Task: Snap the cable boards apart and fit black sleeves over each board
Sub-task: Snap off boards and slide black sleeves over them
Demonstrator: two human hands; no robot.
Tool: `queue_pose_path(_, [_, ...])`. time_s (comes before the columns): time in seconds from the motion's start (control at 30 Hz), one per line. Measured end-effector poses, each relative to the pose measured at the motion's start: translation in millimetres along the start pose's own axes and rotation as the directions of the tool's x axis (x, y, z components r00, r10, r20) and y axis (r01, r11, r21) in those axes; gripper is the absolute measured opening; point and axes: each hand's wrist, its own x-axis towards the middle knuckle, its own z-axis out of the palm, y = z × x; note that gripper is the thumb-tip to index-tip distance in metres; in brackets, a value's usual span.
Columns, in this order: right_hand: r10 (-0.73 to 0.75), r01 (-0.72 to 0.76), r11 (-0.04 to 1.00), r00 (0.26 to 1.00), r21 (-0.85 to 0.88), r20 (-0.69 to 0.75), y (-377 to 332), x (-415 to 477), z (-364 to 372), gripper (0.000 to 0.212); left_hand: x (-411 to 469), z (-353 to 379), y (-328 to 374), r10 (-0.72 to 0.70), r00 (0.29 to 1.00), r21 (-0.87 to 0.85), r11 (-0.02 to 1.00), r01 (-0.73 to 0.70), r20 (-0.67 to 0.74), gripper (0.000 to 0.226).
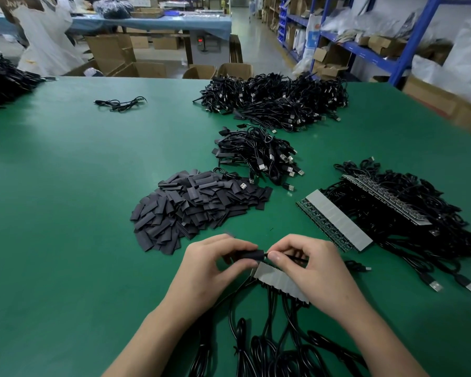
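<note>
The person works at a green table point(65, 186). The left hand point(215, 263) holds a black sleeve point(249, 254) between the thumb and the curled fingers, just above the table in front of the person. The right hand point(310, 265) pinches a thin cable point(297, 258) with thumb and forefinger, right at the open end of the sleeve. The two hands almost touch there. The small board of this cable cannot be seen, so it is not possible to tell how far it sits inside the sleeve.

Directly under the hands lies a short strip of boards point(280, 281), grey on top and partly covered by the right hand. Its black cables point(269, 349) run toward the person in loops.

Beyond the left hand is a pile of loose sleeves point(196, 208), flat and dark grey. To the right of this pile lies a longer strip of boards point(335, 219), diagonal on the table, at the edge of a big bundle of cables point(405, 213) in which more strips lie.

Behind the sleeves is a small heap of cables with plugs point(256, 153), and farther back a larger heap point(278, 102). One single cable point(120, 103) lies alone far to the left, well apart from the rest.
</note>
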Motion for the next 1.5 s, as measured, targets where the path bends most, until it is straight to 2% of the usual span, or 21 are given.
queue_pose_path(0.23, [0.018,-0.018,0.998,1.0,0.053,0.0,-3.1,-0.4,0.1,0.016,0.4,0.2,0.2,-0.008,1.0,-0.054,0.999,0.007,-0.014,0.019])
queue_pose_path(0.8, [-0.021,0.021,1.0,1.0,0.008,-0.014,0.1,-1.4,4.6,0.012,0.7,1.6,0.9,-0.023,1.0,-0.048,0.999,0.023,-0.003,0.016])
queue_pose_path(1.13, [-0.035,0.035,0.999,0.999,-0.031,-0.007,-1.8,-2.0,6.6,0.015,-0.4,5.1,4.0,-0.106,0.994,-0.067,0.992,0.106,0.011,0.013])
queue_pose_path(1.2, [-0.021,0.021,1.0,1.0,-0.021,-0.017,-2.6,-2.2,6.0,0.015,-0.4,5.9,5.6,-0.113,0.993,-0.061,0.992,0.112,-0.018,0.017])
queue_pose_path(1.33, [0.034,-0.032,0.998,0.998,0.052,-0.049,-5.0,-1.2,4.3,0.015,0.1,5.4,8.5,-0.157,0.973,-0.081,0.986,0.145,-0.168,0.03])
queue_pose_path(1.5, [0.075,-0.074,0.99,0.997,0.117,-0.002,-11.0,-2.6,7.3,0.021,0.0,3.5,12.9,-0.075,0.954,-0.016,0.997,0.073,-0.291,0.035])
